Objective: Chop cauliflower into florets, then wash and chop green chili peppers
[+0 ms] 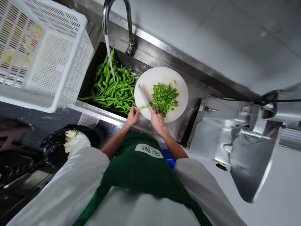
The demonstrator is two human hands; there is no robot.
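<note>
My left hand (133,116) pinches the end of a long green chili pepper (143,107) at the left edge of a round white cutting board (162,73). In my right hand (158,120) is the handle of a knife (144,95), its blade pointing away from me and lying across the pepper. Chopped green pepper pieces (165,98) form a pile on the board, right of the blade. To the left, many whole green peppers (113,91) fill the sink basin (101,50).
Water runs from the faucet (129,28) onto the peppers. A white plastic basket (53,100) stands at the upper left. Below it is a bin lined with a black bag (53,147). A metal slicing machine (218,138) stands to the right, and a wall rises behind the sink.
</note>
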